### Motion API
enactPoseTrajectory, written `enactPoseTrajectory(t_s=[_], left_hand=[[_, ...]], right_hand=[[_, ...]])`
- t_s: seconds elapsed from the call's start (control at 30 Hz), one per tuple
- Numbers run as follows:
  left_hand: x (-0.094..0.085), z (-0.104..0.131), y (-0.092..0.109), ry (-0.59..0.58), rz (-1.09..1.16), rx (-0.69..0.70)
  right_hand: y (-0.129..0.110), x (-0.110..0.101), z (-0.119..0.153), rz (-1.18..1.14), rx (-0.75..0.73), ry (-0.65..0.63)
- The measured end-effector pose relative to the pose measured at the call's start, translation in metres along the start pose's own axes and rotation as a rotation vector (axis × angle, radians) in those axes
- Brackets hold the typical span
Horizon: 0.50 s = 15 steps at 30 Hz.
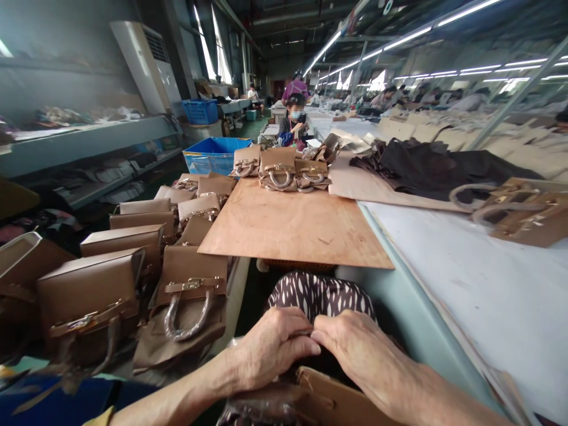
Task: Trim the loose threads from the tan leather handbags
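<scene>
My left hand point(279, 343) and my right hand point(350, 340) meet over my lap, fingers closed and thumbs pinching. Between the fingertips a sliver of a thin brown strip point(305, 333) shows; the rest of it is hidden by my fingers. Just below the hands lies a tan handbag point(331, 397), cut off by the bottom of the picture, with clear plastic wrap point(260, 405) at its left. Whether the strip belongs to this bag I cannot tell. Patterned dark cloth point(319, 294) covers my knees behind the hands.
Rows of tan handbags point(189, 266) stand at my left, some with plastic-wrapped handles. A brown board point(293, 222) lies ahead, with several bags at its far edge. A blue bin point(217, 148) stands beyond. On the right table are dark sheets point(444, 168) and another bag point(528, 213). A person point(293, 121) sits ahead.
</scene>
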<state>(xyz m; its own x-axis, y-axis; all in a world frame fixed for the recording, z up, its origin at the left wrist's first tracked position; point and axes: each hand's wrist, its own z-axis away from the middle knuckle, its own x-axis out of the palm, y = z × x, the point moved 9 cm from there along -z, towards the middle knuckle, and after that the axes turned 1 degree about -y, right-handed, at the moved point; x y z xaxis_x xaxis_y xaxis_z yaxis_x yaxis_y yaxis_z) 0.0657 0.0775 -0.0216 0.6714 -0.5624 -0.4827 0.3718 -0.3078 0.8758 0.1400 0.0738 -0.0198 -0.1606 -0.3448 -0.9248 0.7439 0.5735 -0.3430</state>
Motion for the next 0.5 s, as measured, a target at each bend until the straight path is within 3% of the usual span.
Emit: enactPoseTrajectory(t_s=[0.13,0.3,0.5], left_hand=[[0.002,0.000,0.001,0.001,-0.060,-0.010],[0.008,-0.003,0.008,-0.044,-0.125,0.029],[0.008,-0.003,0.008,-0.066,-0.160,0.022]], right_hand=[[0.001,-0.003,0.002,0.002,-0.025,-0.041],[0.013,-0.016,0.010,-0.022,0.049,-0.161],[0.055,-0.026,0.039,-0.089,0.222,-0.092]])
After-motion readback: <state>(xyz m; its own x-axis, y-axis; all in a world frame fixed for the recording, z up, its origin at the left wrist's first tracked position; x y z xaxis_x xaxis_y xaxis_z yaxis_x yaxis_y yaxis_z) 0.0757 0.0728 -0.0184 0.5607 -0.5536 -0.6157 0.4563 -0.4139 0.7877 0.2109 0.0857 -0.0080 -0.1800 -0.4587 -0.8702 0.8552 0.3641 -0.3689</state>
